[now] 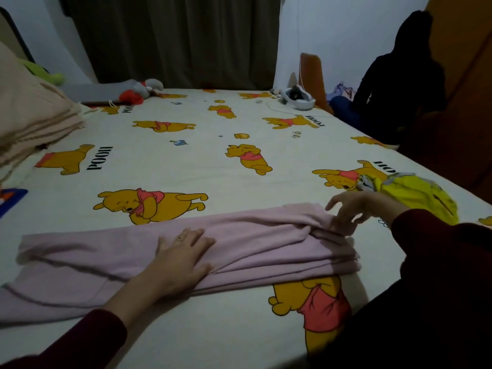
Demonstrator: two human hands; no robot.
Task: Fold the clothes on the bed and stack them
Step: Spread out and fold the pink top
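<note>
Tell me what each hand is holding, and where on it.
The left hand lies flat on the middle of the pink garment, holding nothing. The right hand pinches the garment's folded right end.

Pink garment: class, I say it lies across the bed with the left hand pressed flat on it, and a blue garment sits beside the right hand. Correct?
Not quite. In the head view the garment beside the right hand is yellow, not blue. The rest stands.
</note>
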